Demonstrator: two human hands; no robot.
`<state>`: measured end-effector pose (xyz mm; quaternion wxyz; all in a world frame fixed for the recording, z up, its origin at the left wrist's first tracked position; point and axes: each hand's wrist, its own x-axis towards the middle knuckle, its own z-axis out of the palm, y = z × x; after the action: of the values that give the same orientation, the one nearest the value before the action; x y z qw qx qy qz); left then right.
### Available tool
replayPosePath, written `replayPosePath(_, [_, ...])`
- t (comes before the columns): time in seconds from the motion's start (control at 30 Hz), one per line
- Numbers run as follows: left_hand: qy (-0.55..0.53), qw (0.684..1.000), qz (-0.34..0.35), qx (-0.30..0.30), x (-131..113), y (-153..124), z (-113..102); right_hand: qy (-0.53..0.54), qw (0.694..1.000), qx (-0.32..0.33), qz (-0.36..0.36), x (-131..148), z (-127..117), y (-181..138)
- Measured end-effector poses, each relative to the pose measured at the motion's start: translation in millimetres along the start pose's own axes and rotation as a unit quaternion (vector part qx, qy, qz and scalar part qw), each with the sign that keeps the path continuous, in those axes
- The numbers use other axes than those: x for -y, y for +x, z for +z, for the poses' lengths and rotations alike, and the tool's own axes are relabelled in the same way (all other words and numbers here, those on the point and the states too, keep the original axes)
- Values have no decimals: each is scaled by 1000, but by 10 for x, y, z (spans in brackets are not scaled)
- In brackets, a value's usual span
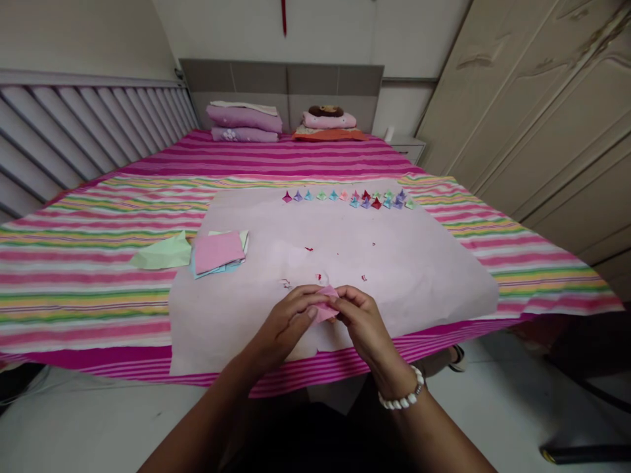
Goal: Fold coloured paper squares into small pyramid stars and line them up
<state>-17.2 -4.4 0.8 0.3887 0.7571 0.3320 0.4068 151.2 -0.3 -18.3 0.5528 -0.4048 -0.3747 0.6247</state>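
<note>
Between my two hands is a small pink piece of folded paper [325,311], held just above the front part of a large pale sheet [424,263]. My left hand [290,320] pinches its left side with thumb and fingers. On the other side, my right hand [361,320] grips the paper's right edge; a white bead bracelet [403,399] circles that wrist. The fingers partly cover the paper, so its exact fold is hidden. Tiny dark red scraps [363,278] lie on the sheet beyond my hands.
Several small folded paper pieces [365,196] in mixed colours line the sheet's far edge. At the left lie a stack of coloured paper [219,252] and a light green paper [165,252]. Folded bedding [245,121] rests near the headboard [259,82]. A wardrobe [537,112] stands right.
</note>
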Motion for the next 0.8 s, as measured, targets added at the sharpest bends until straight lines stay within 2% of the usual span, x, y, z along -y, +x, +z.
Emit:
replayPosePath(0.07, [5,999,-5,36,-21,-1,-57,1,1000,3,1,1,-2,3])
replayPosePath(0.17, [40,998,9,40,-9,9,-95,1,1000,15,4,8,10,-3])
replayPosePath(0.33, [49,998,-4,-27,61,28,-54,10,999,36,2,40,31,-30])
replayPosePath(0.5, [-37,989,-65,-124,68,44,-3,-11,997,69,-15,39,6,-48])
replayPosePath(0.63, [-115,977,-114,-142,29,58,35,-53,996,72,-27,6,0,-41])
replayPosePath(0.8, [-159,967,-123,-154,-5,67,72,-69,996,58,-28,9,25,-48])
